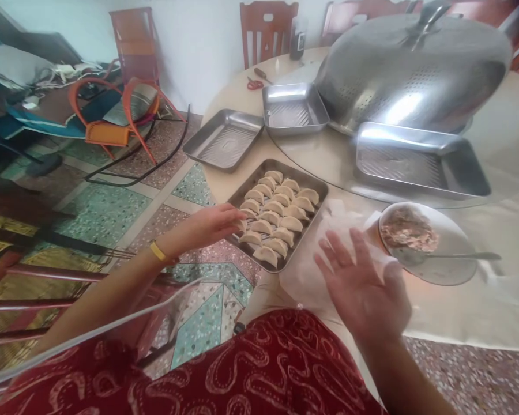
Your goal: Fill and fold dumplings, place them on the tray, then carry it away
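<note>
We see the left hand (pixel 210 226) reaching across to the near-left rim of a metal tray (pixel 318 185), its fingers drawn loosely together at a dumpling (pixel 242 226) on the tray's edge — whether they actually pinch it or only touch it, we cannot tell. The tray sits at the edge of the round table (pixel 510 219), and it is nearly filled with folded dumplings (pixel 279 216) laid in rows.

The right hand (pixel 363 288) hovers flat with its fingers spread wide, gripping nothing, over a pale stack of wrappers (pixel 303 276) lying just beside the tray on the near side of the table. Just to the right of that hand stands a bowl of minced filling (pixel 409 229), tilted a little toward us, with a spoon (pixel 454 256) resting in it, the handle pointing right.

Farther back we find three bare metal trays — one (pixel 222 138) at the table's left edge, one (pixel 292 106) behind it, and a longer one (pixel 419 158) to the right. Behind these a large perforated steel dome cover (pixel 410 69) rests on the table. A yellow band (pixel 158 252) circles the left wrist, and red patterned cloth (pixel 268 369) fills the bottom of the view.
</note>
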The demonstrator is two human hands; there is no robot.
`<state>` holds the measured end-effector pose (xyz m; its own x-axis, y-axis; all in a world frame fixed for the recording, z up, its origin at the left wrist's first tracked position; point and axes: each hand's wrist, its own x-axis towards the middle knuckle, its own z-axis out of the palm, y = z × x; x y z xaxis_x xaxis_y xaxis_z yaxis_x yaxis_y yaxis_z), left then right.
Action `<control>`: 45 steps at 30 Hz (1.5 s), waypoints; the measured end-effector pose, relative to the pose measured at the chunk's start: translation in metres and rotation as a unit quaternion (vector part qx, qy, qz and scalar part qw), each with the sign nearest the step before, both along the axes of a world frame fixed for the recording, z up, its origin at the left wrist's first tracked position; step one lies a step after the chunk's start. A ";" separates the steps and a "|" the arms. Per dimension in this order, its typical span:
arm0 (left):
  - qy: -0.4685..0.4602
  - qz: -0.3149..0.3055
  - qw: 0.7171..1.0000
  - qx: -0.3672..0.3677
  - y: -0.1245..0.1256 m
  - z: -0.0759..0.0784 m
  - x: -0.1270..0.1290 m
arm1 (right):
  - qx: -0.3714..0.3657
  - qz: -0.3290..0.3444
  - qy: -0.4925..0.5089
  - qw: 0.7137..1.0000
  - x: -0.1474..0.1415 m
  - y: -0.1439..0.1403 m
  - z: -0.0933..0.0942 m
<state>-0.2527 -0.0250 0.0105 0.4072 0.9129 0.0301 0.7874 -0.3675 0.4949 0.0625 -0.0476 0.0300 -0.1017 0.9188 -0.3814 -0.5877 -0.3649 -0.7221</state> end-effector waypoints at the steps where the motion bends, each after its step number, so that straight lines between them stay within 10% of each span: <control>1: 0.015 -0.007 1.000 -0.015 0.005 -0.004 -0.002 | -0.003 -0.011 -0.009 1.000 0.004 0.000 -0.001; 24: 0.215 -0.039 0.976 -0.011 0.011 -0.005 0.012 | -0.017 -0.043 -0.044 0.998 0.030 -0.001 -0.008; 30: 0.040 0.165 0.984 0.052 -0.011 0.007 -0.012 | -0.002 -0.080 -0.064 0.995 0.049 -0.010 -0.010; 37: -0.333 0.461 0.822 -0.018 -0.067 -0.038 -0.003 | 0.024 -0.144 -0.106 0.984 0.085 -0.021 -0.008; 45: -0.525 0.377 0.653 -0.395 -0.074 -0.056 0.051 | 0.081 -0.064 -0.168 0.980 0.147 -0.002 -0.012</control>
<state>-0.2021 -0.0989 -0.0453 -0.0335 0.7416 -0.6700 -0.3280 0.6251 0.7083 0.2092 -0.0494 0.0176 0.1253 0.9672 -0.2210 -0.3406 -0.1673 -0.9252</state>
